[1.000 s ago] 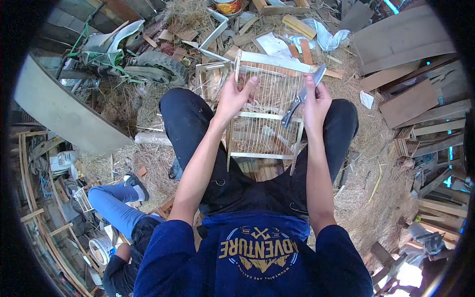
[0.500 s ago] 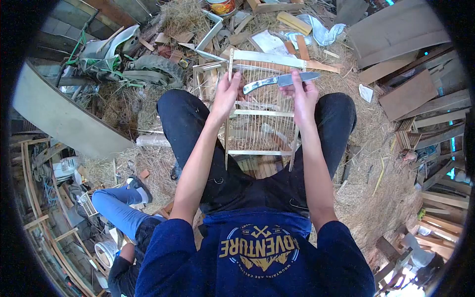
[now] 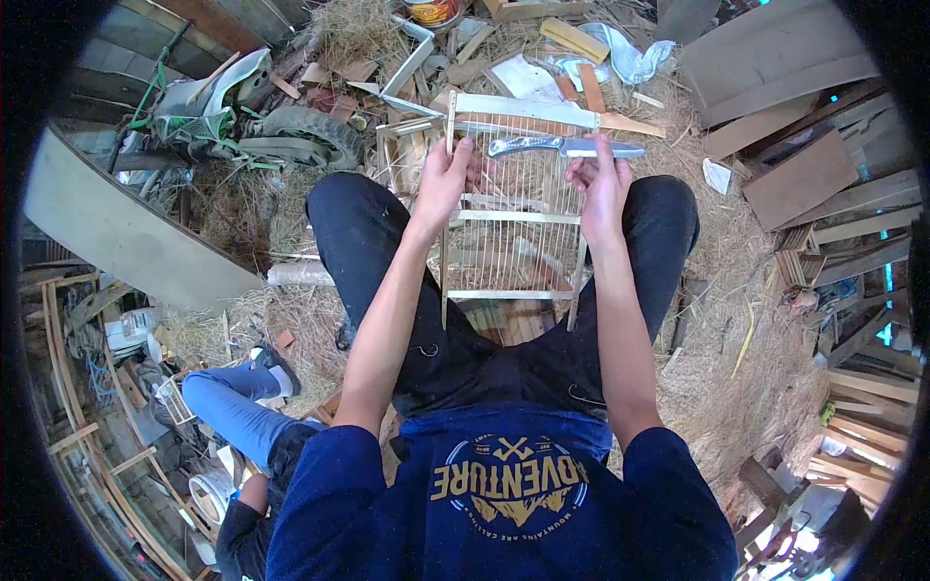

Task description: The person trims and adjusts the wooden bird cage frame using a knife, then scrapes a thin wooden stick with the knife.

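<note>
Between my knees stands a wooden cage-like frame (image 3: 513, 217) strung with several thin bars. My left hand (image 3: 444, 184) is closed around its left rail near the top. My right hand (image 3: 603, 186) pinches a folding knife (image 3: 528, 144) by its opened blade, thumb on the flat. The knife's silvery, patterned handle points left and the blade tip points right. It lies nearly level above the upper bars; whether it touches them I cannot tell.
Straw and wood scraps cover the floor. A motorbike wheel (image 3: 308, 140) and a pale curved panel (image 3: 126, 223) are at left. Boards (image 3: 804, 184) lean at right. A seated co-worker's jeans-clad leg (image 3: 228, 402) is at lower left, and a tin (image 3: 431, 12) stands ahead.
My right hand has shifted slightly right with the knife, which has turned more level, its handle end rising. My left hand stays on the frame's rail.
</note>
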Available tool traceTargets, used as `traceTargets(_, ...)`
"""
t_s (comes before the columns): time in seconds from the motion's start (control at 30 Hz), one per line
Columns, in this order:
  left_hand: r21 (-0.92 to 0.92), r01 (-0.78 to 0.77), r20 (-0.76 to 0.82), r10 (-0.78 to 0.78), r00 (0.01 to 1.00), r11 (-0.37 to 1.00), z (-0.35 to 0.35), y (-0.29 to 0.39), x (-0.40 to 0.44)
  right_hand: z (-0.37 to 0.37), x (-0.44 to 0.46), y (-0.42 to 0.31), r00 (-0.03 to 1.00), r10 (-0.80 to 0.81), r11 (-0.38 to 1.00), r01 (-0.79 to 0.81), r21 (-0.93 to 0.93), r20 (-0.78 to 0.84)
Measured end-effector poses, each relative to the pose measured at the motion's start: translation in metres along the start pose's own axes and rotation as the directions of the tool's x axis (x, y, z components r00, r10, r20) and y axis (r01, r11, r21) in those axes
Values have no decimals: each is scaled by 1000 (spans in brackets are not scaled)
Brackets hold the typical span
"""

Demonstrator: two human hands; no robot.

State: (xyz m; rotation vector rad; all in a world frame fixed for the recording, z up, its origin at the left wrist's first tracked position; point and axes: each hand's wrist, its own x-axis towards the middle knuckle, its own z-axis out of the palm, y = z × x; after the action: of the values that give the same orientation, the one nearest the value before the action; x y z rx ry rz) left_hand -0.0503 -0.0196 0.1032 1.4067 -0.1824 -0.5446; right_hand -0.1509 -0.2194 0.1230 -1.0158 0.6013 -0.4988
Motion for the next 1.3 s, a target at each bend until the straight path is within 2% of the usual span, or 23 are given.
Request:
traceTargets(0.33,2,-2,-15,2,1000,1000,-1,-3,0,9,-4,4,991,24,997,-15,-73,132)
traceTargets(0.53,-51,68,20,-67,998,996,1,6,-4,22,-14,-2,985,-2,995,19,-98,171)
traceTargets(0.73,-53,52,2,-52,999,997,-2,0,0,17,-8,-2,993,-16,993,30,-115,120)
traceTargets(0.83,-108,86,-6,-87,996,990,-3,-1,0,7,0,4,998,29,993,-21,-120,63)
traceTargets(0.93,-66,57,8,-57,998,996,-4,-6,3,2,3,8,996,-81,982,85,-167,32)
traceTargets(1.03,-90,32,4,-32,999,995,-1,-4,-1,-2,4,6,998,-60,990,62,-127,23)
traceTargets(1.13,-24,23,-35,-24,999,999,3,-2,-2,-14,7,2,999,-33,997,30,-76,-37)
traceTargets(1.27,29,-91,-85,93,992,995,8,-4,-4,-26,11,-4,991,-96,993,88,-85,-96)
traceTargets(1.3,55,-113,-102,118,988,992,10,-4,-4,-25,11,-4,983,-153,983,141,-115,-98)
